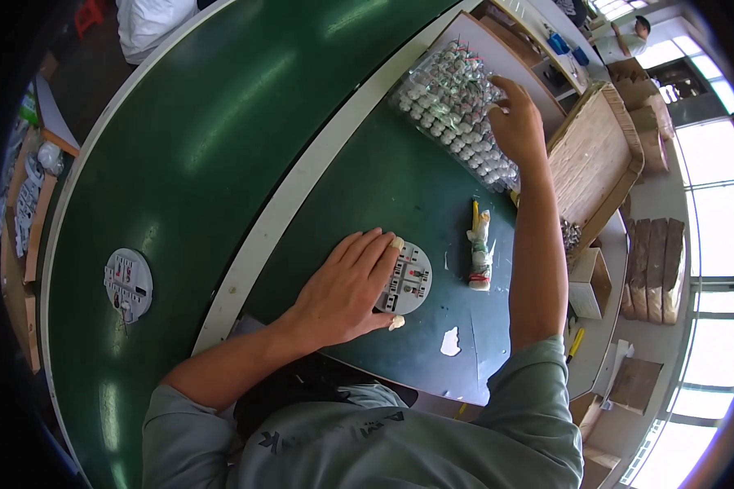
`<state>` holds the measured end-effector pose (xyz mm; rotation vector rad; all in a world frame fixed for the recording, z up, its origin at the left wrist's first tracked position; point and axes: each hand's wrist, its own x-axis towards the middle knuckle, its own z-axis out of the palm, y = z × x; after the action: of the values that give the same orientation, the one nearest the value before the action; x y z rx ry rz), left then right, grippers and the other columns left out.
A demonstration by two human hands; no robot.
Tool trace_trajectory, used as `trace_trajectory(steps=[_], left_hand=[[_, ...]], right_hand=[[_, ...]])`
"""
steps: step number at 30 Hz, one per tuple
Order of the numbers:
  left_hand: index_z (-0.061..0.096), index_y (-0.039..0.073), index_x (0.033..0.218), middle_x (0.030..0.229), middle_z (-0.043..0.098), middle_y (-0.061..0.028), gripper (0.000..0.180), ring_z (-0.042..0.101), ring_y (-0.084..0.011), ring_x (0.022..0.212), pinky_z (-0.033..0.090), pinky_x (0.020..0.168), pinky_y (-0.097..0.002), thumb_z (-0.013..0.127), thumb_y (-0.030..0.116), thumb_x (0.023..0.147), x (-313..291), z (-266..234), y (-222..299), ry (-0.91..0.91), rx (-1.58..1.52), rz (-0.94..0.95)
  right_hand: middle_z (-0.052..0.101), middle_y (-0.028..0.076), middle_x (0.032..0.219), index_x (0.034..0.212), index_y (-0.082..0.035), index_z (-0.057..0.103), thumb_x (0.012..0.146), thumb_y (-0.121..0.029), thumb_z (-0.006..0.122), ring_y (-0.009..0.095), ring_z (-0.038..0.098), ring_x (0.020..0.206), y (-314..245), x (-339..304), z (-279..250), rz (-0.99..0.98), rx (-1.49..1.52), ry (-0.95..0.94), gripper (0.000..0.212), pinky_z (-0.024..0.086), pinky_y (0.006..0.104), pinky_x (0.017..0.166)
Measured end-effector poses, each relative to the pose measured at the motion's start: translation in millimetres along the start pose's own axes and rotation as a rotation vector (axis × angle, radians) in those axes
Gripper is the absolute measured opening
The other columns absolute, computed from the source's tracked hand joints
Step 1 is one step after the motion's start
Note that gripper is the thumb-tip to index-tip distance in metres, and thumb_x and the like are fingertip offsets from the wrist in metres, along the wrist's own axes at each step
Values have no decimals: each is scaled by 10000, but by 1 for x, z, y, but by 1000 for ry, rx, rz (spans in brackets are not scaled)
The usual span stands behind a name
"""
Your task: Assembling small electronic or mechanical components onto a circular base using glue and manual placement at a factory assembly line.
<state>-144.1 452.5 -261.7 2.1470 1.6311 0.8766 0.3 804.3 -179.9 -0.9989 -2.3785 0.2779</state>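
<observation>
My left hand (338, 287) lies over a round light-grey plastic disc (416, 273) on the green work table. Its thumb and index finger, both with pale fingertip covers, grip the disc's edge. The disc has dark slots and small metal parts on its face. My right hand (520, 122) is stretched far forward at the right edge of a clear plastic tray (408, 102). Its thumb and fingers are apart, with nothing visible between them. Rows of small round silver-white parts (457, 114) with reddish bits fill the tray.
A taped, wrapped hand tool (480, 253) lies right of the disc, near a white scrap (450, 341). On the green strip (187, 163) beyond a pale rail (269, 216) sits another grey disc (128, 285). A wooden tray (595, 151) stands at right; a person (621, 45) is far off.
</observation>
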Motion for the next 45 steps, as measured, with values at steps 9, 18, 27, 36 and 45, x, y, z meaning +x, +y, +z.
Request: trace_trajectory(steps=[9, 18, 27, 36, 45], left_hand=[[472, -132, 1490, 1504, 530, -263, 1050, 477, -401, 1460, 337, 1279, -503, 906, 511, 783, -7, 2, 5, 29, 66, 42], [474, -135, 1487, 1499, 532, -259, 1050, 478, -394, 1456, 338, 1279, -498, 896, 528, 791, -13, 1, 5, 46, 93, 58], [407, -89, 1544, 1517, 519, -265, 1133, 470, -438, 1464, 352, 1271, -530, 968, 430, 708, -17, 0, 4, 69, 1, -41], [345, -85, 1604, 1521, 525, -280, 1161, 485, -433, 1456, 341, 1280, -521, 981, 319, 720, -26, 11, -24, 138, -100, 61], [336, -55, 1626, 1513, 550, -267, 1144, 508, -432, 1439, 366, 1277, -504, 982, 166, 707, -38, 19, -34, 159, -149, 66]], right_hand=[[773, 191, 1188, 1235, -34, 766, 890, -128, 733, 333, 755, 1021, -7, 41, 3, -129, -189, -263, 359, 582, 430, 945], [778, 185, 1088, 1193, -21, 779, 892, -127, 764, 308, 758, 996, -4, 30, -13, -167, -117, -255, 320, 582, 413, 922], [770, 158, 1011, 1157, -1, 765, 904, -165, 812, 259, 753, 896, -120, -112, -34, 33, -26, -159, 305, 569, 370, 815], [745, 149, 992, 1166, 17, 731, 917, -71, 782, 263, 737, 859, -91, -200, 25, -64, -5, -99, 269, 577, 373, 806], [739, 135, 1038, 1133, 18, 720, 868, 28, 779, 304, 723, 880, -164, -255, 4, 8, 314, -196, 271, 579, 377, 819]])
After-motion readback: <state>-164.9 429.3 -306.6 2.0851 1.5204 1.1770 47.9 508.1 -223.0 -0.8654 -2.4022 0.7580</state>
